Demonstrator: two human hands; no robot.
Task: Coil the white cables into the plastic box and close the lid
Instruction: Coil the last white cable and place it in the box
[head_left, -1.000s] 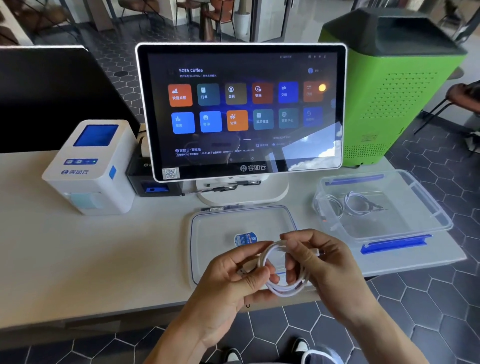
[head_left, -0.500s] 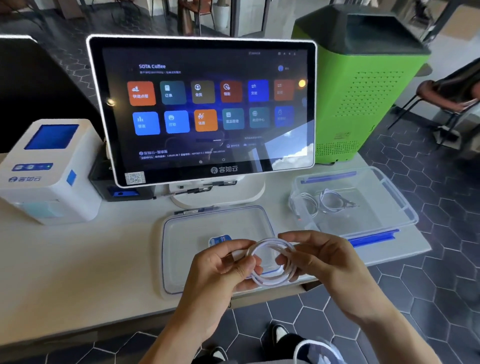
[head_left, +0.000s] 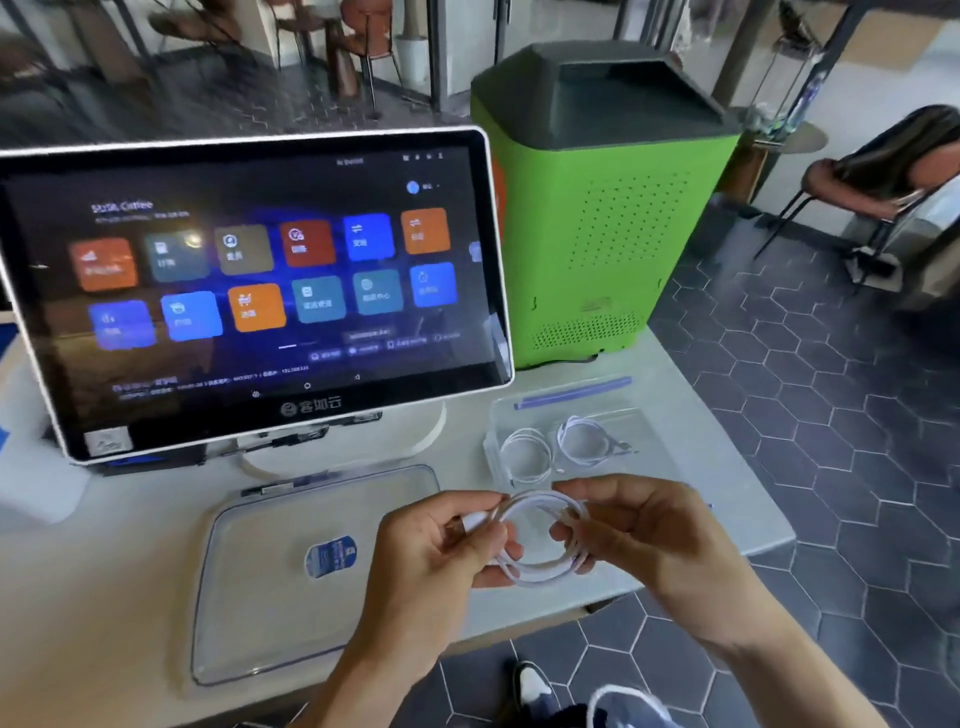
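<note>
A coiled white cable (head_left: 540, 569) hangs between both hands above the table's front edge. My left hand (head_left: 431, 561) pinches its left side near the plug end. My right hand (head_left: 639, 535) grips the coil's right side. Behind them the clear plastic box (head_left: 670, 441) with blue clips stands open, and two coiled white cables (head_left: 561, 447) lie inside it at its left end. The clear lid (head_left: 260, 582) with a blue sticker lies flat on the table to the left of my hands.
A large touchscreen terminal (head_left: 260, 291) stands behind the lid. A green and grey bin-like unit (head_left: 597, 218) stands behind the box. The white table (head_left: 104, 571) ends just right of the box, with tiled floor (head_left: 831, 467) beyond. A seated person (head_left: 893, 150) is far right.
The camera view has swung right and closer. Both hands with the coil have moved right, toward the open box. The grip on the coil is unchanged.
</note>
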